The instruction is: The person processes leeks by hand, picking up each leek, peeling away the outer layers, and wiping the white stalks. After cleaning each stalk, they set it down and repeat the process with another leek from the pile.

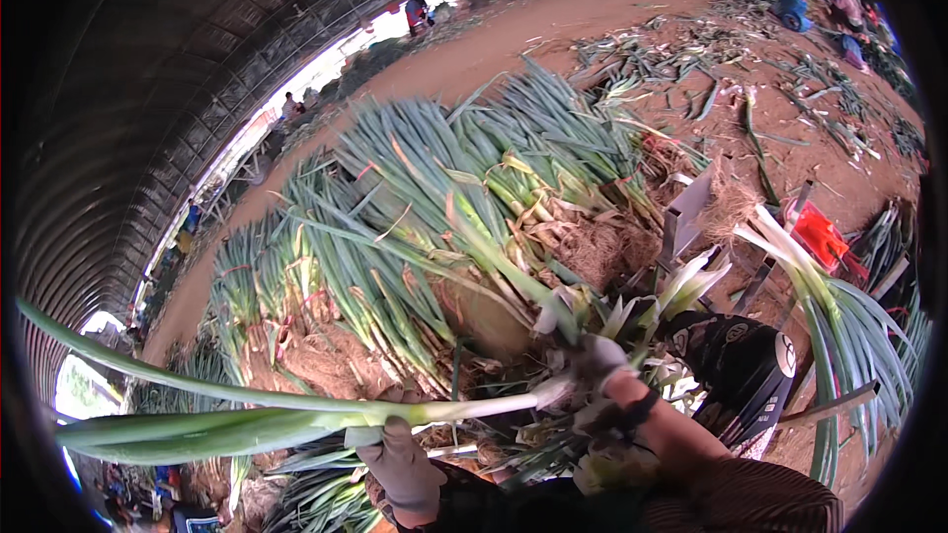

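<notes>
My left hand (403,469), in a pale glove, is closed around a long green onion (479,408). Its green leaves stretch far to the left, and its white root end points right. Beside that root end is my right hand (598,359), gloved and smeared by motion, with a dark band at the wrist. Its fingers cannot be made out. A blurred green leaf strip (565,321) shows just above it. Stripped pale leaves (691,281) stick up near my right hand and my dark-clad knee (736,350).
Bundled green onions (425,168) lie in rows on the ground ahead, several with red ties. At right, more green onions (825,296) rest across a metal-legged rack (755,286), near a red bag (820,235). Loose leaves (681,49) litter the dirt floor; people are far off.
</notes>
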